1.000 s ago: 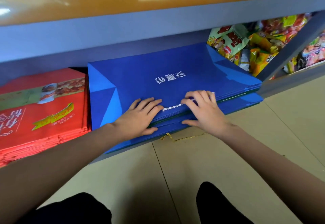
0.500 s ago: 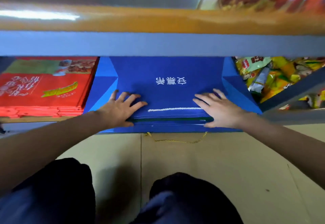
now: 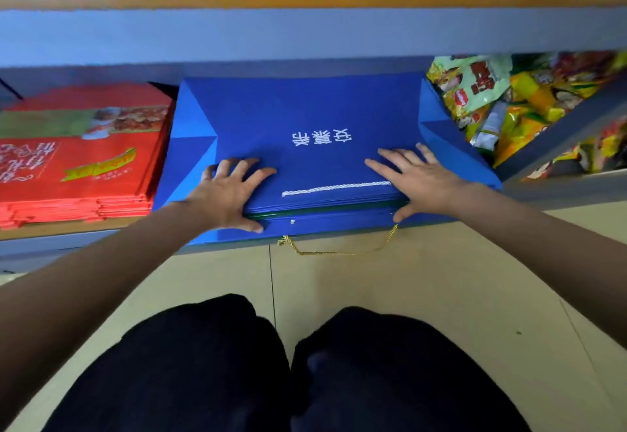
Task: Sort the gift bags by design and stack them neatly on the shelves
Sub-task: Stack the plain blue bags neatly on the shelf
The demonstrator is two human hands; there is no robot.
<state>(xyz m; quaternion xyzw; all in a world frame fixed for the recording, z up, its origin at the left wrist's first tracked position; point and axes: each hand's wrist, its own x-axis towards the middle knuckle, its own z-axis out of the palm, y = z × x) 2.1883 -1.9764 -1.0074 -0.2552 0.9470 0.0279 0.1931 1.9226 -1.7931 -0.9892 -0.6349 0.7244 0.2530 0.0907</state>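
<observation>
Head view: left hand (image 3: 226,194) and right hand (image 3: 418,182), fingers spread flat, press a stack of blue gift bags (image 3: 315,119) on the low shelf (image 3: 51,245), beside red gift bags (image 3: 78,160).

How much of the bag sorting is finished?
Mostly done here: the red bags sit stacked beside the blue bags on the shelf. Both hands, left and right, press the blue pile flat. Left: its front overhangs, with a gold cord dangling.
</observation>
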